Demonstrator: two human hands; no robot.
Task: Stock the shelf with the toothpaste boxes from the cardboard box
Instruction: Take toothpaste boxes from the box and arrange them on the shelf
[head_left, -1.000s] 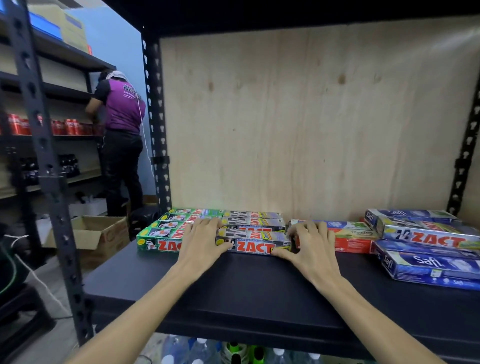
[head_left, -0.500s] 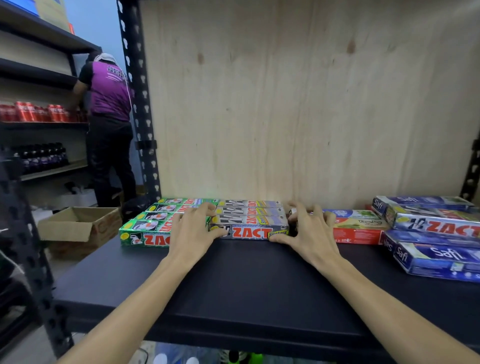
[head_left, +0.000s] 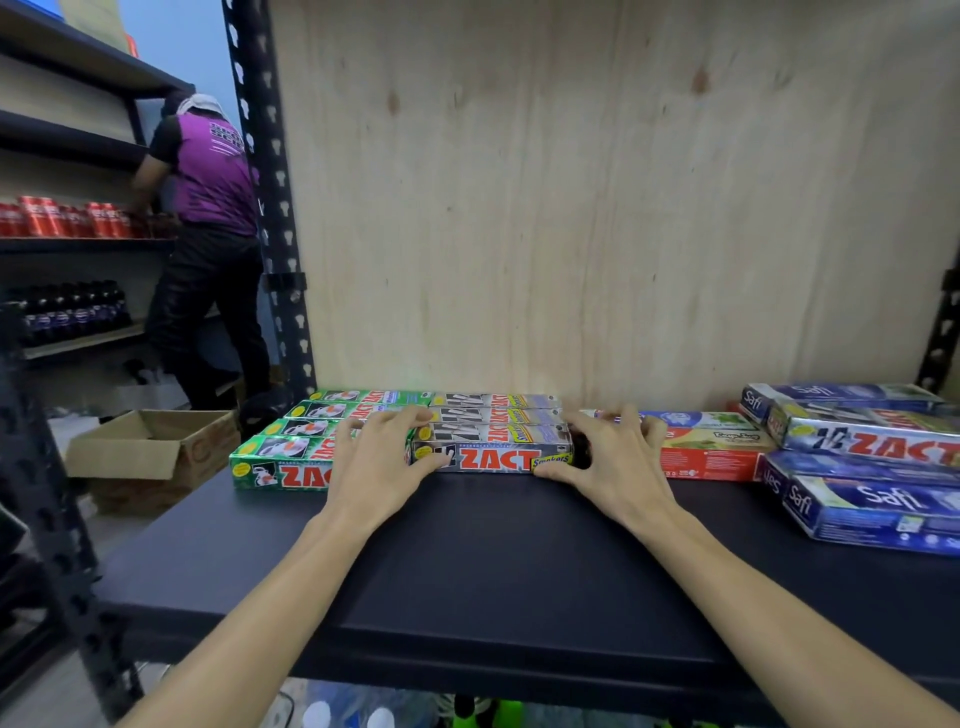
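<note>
Squaring-up step. Left hand (head_left: 376, 460) and right hand (head_left: 613, 462), fingers spread flat, bracket the silver Zact boxes (head_left: 493, 447) between them on the shelf (head_left: 467, 571); green Zact boxes (head_left: 291, 452) under left fingers. Next, likely: nudge rows flush, release.

- The left hand (head_left: 376, 465) covers the join between the green Zact boxes (head_left: 280, 467) and the grey Zact boxes (head_left: 491, 457); the lettering under its fingers (head_left: 400, 418) is hidden.
- The right hand (head_left: 615, 465) hides the grey row's right end and the left end of the red box (head_left: 714, 460).
- Far right of the fingers, the blue Safi boxes (head_left: 872, 506) run off the picture's edge.
- Below both wrists, the bottles (head_left: 317, 714) under the shelf (head_left: 519, 597) show only blurred caps.
- Small print on every box is too small to read.
</note>
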